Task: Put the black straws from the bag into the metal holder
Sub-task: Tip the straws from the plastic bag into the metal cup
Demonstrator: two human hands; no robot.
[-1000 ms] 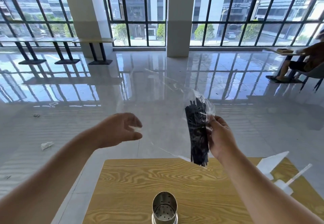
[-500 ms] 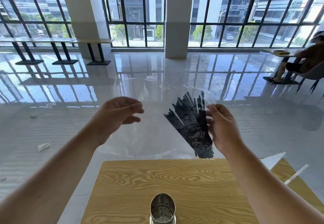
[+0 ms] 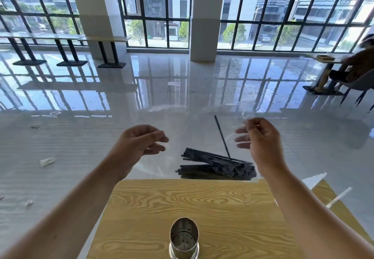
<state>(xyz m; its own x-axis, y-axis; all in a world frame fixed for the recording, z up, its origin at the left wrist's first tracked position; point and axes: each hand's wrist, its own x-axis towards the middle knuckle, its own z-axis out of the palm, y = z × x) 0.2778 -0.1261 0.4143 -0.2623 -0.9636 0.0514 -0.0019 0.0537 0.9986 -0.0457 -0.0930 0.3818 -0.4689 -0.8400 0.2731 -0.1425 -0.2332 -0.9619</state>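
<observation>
Clear plastic film forms the bag (image 3: 202, 129), which hangs in the air beyond the metal holder (image 3: 184, 236), spread wide between the person's two raised hands. The right hand (image 3: 261, 143), up and to the right of the holder, has its fingers curled and pinches the bag's upper edge between thumb and fingertips. The left hand (image 3: 137, 145), up and to the left of the holder, has thumb and forefinger closed together at the bag's other side and appears to pinch the film, though the plastic is hard to make out there. The black straws (image 3: 216, 167) lie in a loose sideways bundle at the bottom of the bag, beyond the holder and a little to its right, lower than both hands and closer to the right wrist. One stray straw (image 3: 221, 136) leans upward from the bundle, just beside the right hand's fingers. The holder stands upright on the wood-grain tabletop (image 3: 222, 208), its perforated inside showing.
</observation>
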